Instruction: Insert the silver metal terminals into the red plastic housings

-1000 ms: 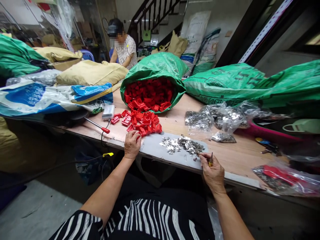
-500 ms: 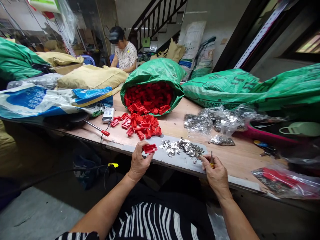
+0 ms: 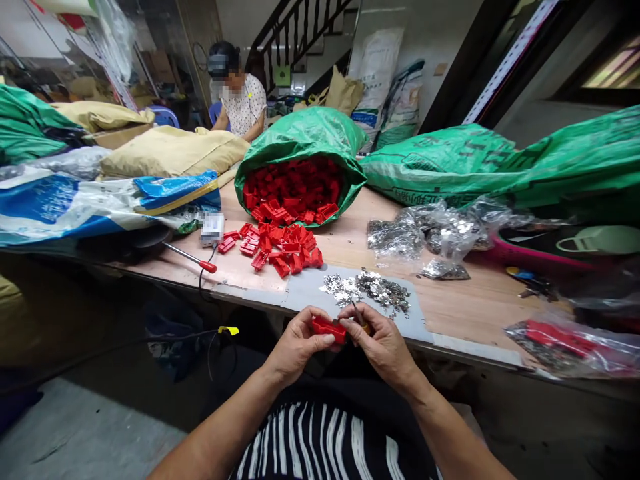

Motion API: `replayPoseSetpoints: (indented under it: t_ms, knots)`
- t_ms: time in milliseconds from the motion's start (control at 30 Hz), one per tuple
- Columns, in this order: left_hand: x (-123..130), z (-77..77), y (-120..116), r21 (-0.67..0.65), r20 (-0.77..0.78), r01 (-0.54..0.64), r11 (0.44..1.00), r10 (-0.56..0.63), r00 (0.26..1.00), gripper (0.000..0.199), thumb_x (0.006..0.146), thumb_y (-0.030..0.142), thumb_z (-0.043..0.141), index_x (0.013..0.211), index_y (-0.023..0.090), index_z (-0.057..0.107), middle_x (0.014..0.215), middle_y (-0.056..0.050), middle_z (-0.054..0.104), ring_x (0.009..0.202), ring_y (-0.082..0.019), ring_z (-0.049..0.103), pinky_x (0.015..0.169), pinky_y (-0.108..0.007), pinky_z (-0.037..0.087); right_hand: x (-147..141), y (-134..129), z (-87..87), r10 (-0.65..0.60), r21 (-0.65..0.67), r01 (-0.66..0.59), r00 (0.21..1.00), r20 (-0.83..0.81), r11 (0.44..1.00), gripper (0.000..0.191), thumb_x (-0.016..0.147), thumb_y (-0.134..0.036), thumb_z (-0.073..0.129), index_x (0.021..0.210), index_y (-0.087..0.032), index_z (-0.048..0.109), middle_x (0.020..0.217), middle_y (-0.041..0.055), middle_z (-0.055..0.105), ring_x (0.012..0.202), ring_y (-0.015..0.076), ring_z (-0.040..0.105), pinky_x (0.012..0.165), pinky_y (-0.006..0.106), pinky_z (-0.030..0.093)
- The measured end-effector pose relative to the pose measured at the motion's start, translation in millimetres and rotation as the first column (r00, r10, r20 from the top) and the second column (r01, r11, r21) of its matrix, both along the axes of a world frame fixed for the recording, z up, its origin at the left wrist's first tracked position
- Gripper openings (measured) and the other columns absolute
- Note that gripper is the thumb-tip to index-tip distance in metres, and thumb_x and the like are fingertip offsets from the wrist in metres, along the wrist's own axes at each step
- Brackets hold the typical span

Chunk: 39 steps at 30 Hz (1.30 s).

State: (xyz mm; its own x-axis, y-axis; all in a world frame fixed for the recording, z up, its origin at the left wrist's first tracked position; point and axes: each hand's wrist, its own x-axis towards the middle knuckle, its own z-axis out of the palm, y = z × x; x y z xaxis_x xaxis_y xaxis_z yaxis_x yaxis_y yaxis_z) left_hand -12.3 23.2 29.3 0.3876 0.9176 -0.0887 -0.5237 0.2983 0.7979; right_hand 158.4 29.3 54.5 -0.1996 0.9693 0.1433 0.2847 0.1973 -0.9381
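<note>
My left hand (image 3: 300, 343) is closed around a small red plastic housing (image 3: 329, 329), held just off the table's front edge. Against the housing's right end, my right hand (image 3: 377, 340) grips a small screwdriver (image 3: 366, 327) with a yellowish handle. Its fingertips also pinch at the housing, where a tiny metal piece seems to be, mostly hidden by the fingers. Just beyond the hands, shiny flat metal pieces (image 3: 341, 289) and a darker heap of small metal parts (image 3: 387, 293) lie on a grey mat (image 3: 305, 293). Loose red housings (image 3: 283, 248) are piled farther back.
A green sack (image 3: 305, 133) spills red housings onto the table. Plastic bags of metal parts (image 3: 445, 240) lie to the right, near a pink basin (image 3: 535, 257). A red-tipped metal lever (image 3: 187, 257) projects at left. Another person (image 3: 240, 100) sits behind the table.
My left hand has brought the red housing down and to the right. My right hand has moved left from the metal heap to meet it, still holding the screwdriver.
</note>
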Motion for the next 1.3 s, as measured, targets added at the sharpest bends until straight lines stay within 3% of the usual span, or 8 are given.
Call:
replayPoseSetpoints:
  t_ms: [133, 300, 467, 567, 867, 1300]
  knots:
    - [-2, 4.2, 0, -0.127, 0.138, 0.007, 0.992, 0.011, 0.990, 0.049, 0.072, 0.019, 0.075, 0.115, 0.025, 0.053, 0.092, -0.003, 0.066, 0.082, -0.016, 0.067, 0.075, -0.031, 0.055, -5, -3, -5.9, -0.019, 0.071, 0.014, 0.998, 0.065, 0.997, 0.018, 0.087, -0.037, 0.056, 0.087, -0.020, 0.061, 0.069, -0.0008, 0.058, 0.053, 0.0111, 0.048, 0.051, 0.023, 0.043]
    - [-3, -1.6, -2, -0.231, 0.257, 0.075, 0.970, -0.013, 0.966, 0.039, 0.080, 0.021, 0.067, 0.117, 0.022, 0.057, 0.102, -0.005, 0.064, 0.081, -0.014, 0.066, 0.072, -0.027, 0.055, -3, -6, -5.1, -0.055, 0.197, 0.020, 0.983, 0.178, 0.980, 0.010, 0.086, -0.031, 0.058, 0.087, -0.021, 0.062, 0.075, 0.0005, 0.064, 0.063, 0.0134, 0.056, 0.061, 0.023, 0.046]
    - [-2, -5.1, -4, -0.342, 0.347, 0.195, 0.919, -0.069, 0.935, 0.036, 0.084, 0.027, 0.062, 0.118, 0.015, 0.059, 0.084, -0.008, 0.066, 0.067, -0.012, 0.064, 0.059, -0.020, 0.052, 5, -1, -1.9, -0.124, 0.249, 0.063, 0.963, 0.240, 0.966, 0.011, 0.087, -0.031, 0.058, 0.086, -0.021, 0.063, 0.075, 0.0005, 0.066, 0.062, 0.0134, 0.058, 0.060, 0.023, 0.046]
    - [-1, -2.2, -5, -0.368, 0.394, 0.249, 0.896, -0.093, 0.915, 0.032, 0.084, 0.027, 0.060, 0.114, 0.015, 0.062, 0.080, -0.009, 0.066, 0.064, -0.012, 0.063, 0.056, -0.017, 0.049, 8, 2, -1.6, -0.109, 0.306, 0.015, 0.951, 0.290, 0.952, 0.011, 0.088, -0.030, 0.057, 0.089, -0.021, 0.063, 0.076, 0.0013, 0.066, 0.063, 0.0139, 0.058, 0.061, 0.024, 0.048]
    - [1, 1.2, -5, -0.428, 0.341, 0.241, 0.871, -0.091, 0.936, 0.023, 0.088, 0.022, 0.052, 0.104, 0.011, 0.065, 0.074, -0.010, 0.065, 0.057, -0.012, 0.063, 0.051, -0.016, 0.048, 11, 4, -0.1, 0.045, 0.440, -0.202, 0.939, 0.341, 0.875, 0.013, 0.092, -0.018, 0.050, 0.093, -0.021, 0.063, 0.085, 0.0051, 0.068, 0.079, 0.0164, 0.064, 0.072, 0.028, 0.053]
    - [2, -2.6, -7, -0.443, 0.310, 0.218, 0.870, -0.080, 0.947, 0.021, 0.088, 0.022, 0.050, 0.100, 0.010, 0.064, 0.071, -0.010, 0.065, 0.055, -0.013, 0.063, 0.051, -0.018, 0.047, 9, 1, -2.4, -0.003, 0.511, -0.195, 0.933, 0.360, 0.837, 0.013, 0.092, -0.017, 0.051, 0.093, -0.022, 0.063, 0.081, 0.0049, 0.067, 0.076, 0.0163, 0.064, 0.069, 0.028, 0.054]
